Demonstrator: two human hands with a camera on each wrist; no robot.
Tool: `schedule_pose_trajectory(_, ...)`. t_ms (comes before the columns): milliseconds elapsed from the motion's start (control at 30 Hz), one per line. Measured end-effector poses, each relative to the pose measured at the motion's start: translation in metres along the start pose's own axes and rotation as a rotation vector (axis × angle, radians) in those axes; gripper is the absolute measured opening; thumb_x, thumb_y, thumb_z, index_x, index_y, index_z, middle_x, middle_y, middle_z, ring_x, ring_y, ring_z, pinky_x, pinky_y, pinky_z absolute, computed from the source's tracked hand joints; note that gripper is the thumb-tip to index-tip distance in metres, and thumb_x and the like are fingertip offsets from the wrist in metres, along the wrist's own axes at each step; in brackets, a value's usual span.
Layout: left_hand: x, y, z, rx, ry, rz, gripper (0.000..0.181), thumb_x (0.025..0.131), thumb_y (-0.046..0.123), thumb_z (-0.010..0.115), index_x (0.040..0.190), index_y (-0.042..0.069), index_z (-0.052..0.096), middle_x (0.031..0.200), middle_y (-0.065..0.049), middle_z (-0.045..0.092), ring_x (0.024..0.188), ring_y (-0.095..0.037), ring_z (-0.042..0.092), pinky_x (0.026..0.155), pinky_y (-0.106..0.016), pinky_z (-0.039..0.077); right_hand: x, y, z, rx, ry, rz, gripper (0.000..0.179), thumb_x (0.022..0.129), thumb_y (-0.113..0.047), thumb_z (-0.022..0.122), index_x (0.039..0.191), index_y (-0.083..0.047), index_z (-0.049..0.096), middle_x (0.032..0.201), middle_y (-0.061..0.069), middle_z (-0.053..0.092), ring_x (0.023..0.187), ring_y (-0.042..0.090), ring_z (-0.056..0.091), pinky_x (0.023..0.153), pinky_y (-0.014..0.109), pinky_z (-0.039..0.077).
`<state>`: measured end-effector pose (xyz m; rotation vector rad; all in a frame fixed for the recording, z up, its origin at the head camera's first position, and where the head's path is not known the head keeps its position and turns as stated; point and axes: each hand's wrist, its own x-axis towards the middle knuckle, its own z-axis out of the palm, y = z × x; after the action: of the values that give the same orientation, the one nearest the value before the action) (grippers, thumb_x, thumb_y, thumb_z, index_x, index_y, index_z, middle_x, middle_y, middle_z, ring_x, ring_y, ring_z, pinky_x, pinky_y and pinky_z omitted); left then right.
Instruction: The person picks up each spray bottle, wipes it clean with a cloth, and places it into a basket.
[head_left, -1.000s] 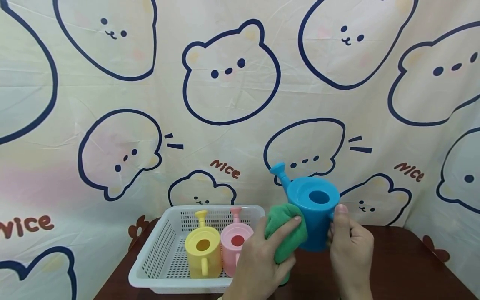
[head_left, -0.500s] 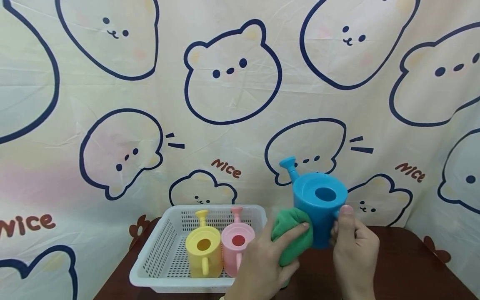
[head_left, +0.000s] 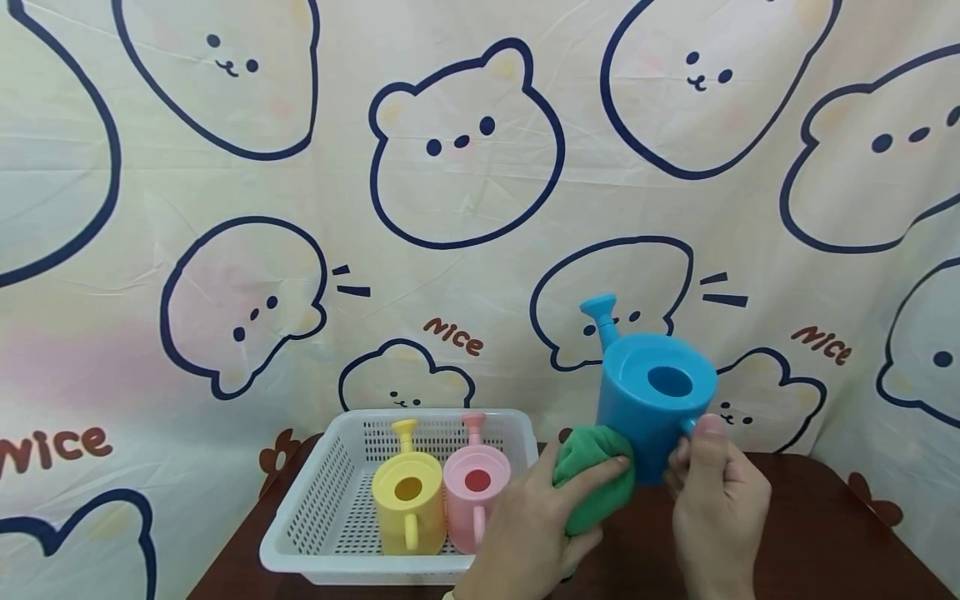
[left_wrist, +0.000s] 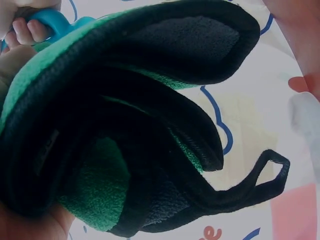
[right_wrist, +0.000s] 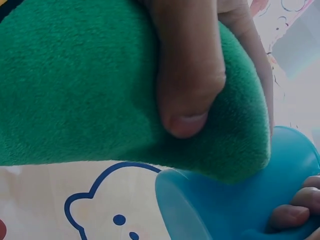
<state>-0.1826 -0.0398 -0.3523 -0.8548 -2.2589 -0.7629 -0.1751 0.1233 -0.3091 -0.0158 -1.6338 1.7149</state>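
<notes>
In the head view a blue toy watering can (head_left: 633, 408) is held up over the table, tilted, its spout up and to the left. My right hand (head_left: 720, 508) grips its handle. Against the can's lower left side my left hand (head_left: 525, 521) presses a bunched green cloth (head_left: 588, 450), gripped between thumb and fingers. The left wrist view shows the cloth's dark-edged folds and a hanging loop (left_wrist: 272, 180). In the right wrist view the green cloth (right_wrist: 80, 90) overlaps the blue can (right_wrist: 240, 200), with fingers (right_wrist: 290, 215) curled at the handle.
A white perforated basket (head_left: 315, 562) stands left of my hands on the dark brown table (head_left: 817, 533). Inside it are a yellow watering can (head_left: 423, 508) and a pink one (head_left: 468, 492), partly behind my left hand. A printed curtain (head_left: 465, 192) hangs behind.
The blue watering can has moved right and a little up, tilting more. Both hands have shifted right with it, the cloth staying against its side near the bottom.
</notes>
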Motion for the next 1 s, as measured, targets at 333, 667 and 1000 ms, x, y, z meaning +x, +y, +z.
schedule_pose_trajectory(333, -0.0006, 0.0005, 0.0003, 0.02, -0.054, -0.044, 0.067, 0.093, 0.031, 0.081, 0.15, 0.05, 0.051, 0.126, 0.001, 0.068, 0.104, -0.008, 0.063, 0.089, -0.027, 0.06, 0.0001, -0.0006, -0.0011, 0.133, 0.017, -0.046, 0.053, 0.112, -0.03, 0.048, 0.072, 0.004, 0.052, 0.053, 0.001, 0.037, 0.047, 0.015, 0.038, 0.047, 0.033, 0.03)
schedule_pose_trajectory(667, 0.0, 0.001, 0.0005, 0.017, -0.041, -0.029, 0.069, 0.092, 0.031, 0.082, 0.151, 0.048, 0.051, 0.127, 0.0, 0.068, 0.104, -0.009, 0.065, 0.09, -0.029, 0.061, 0.001, 0.0032, -0.0017, 0.214, -0.016, -0.103, 0.048, 0.113, -0.024, 0.047, 0.073, 0.002, 0.053, 0.054, 0.0, 0.038, 0.047, 0.015, 0.038, 0.048, 0.033, 0.031)
schedule_pose_trajectory(1000, 0.0006, 0.0034, 0.0019, 0.011, -0.025, -0.039, 0.07, 0.091, 0.032, 0.083, 0.151, 0.048, 0.05, 0.127, 0.0, 0.069, 0.102, -0.008, 0.065, 0.089, -0.029, 0.061, 0.0002, 0.0032, 0.0016, 0.22, -0.074, -0.081, 0.048, 0.113, -0.025, 0.045, 0.075, 0.003, 0.052, 0.059, 0.003, 0.041, 0.051, 0.018, 0.039, 0.051, 0.034, 0.033)
